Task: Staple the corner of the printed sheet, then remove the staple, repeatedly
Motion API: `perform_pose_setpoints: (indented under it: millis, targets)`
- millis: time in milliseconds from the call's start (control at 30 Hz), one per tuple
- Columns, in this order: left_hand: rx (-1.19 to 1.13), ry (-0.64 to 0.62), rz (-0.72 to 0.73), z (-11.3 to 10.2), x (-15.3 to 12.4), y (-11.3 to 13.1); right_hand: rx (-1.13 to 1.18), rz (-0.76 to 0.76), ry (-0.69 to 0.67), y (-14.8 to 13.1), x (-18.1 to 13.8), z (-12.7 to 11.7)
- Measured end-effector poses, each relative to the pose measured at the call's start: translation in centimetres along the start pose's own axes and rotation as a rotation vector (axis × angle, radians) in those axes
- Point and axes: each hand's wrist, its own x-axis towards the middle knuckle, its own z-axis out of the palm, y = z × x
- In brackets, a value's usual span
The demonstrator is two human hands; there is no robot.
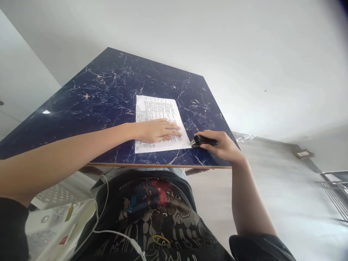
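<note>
A printed sheet of paper [146, 108] lies flat on the blue marble-patterned table [89, 94]; whether more sheets lie under it I cannot tell. My left hand [157, 130] rests palm down across the lower half of the page, fingers stretched out. A black stapler [205, 140] is gripped in my right hand [223, 146], thumb below and fingers over its top. Its jaws meet the paper's near right corner. The hand hides the stapler's rear end.
A small dark object [195, 101] sits on the table beyond the paper's right side. The table's front edge [163, 165] is close to my body. A white cable [95, 210] hangs along my shirt. A white plastic chair [54, 195] stands at lower left.
</note>
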Motion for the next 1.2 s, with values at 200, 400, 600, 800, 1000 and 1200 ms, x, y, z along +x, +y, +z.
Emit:
perform_pose_setpoints:
  millis: [200,400,600,800,1000,1200]
  targets:
    - [-0.001,-0.009,-0.019,0.4,0.1,0.4,0.011,0.009,0.022,-1.5,0.5,0.9]
    - [0.189,-0.12,0.063,0.5,-0.1,0.3,0.026,0.005,0.142,-3.4,1.5,3.0]
    - [0.557,-0.306,0.124,0.2,-0.3,0.3,-0.133,0.137,0.522,-5.2,2.3,5.4]
    - [0.632,-0.338,0.118,0.2,-0.2,0.6,-0.206,0.115,0.647,-7.3,3.7,4.5]
    - [0.625,-0.339,0.109,0.0,0.2,0.2,-0.248,0.077,0.5,-8.8,5.4,3.6]
    - [0.601,-0.344,0.129,-0.1,0.6,-0.5,-0.278,0.086,0.56,-9.7,6.2,3.4]
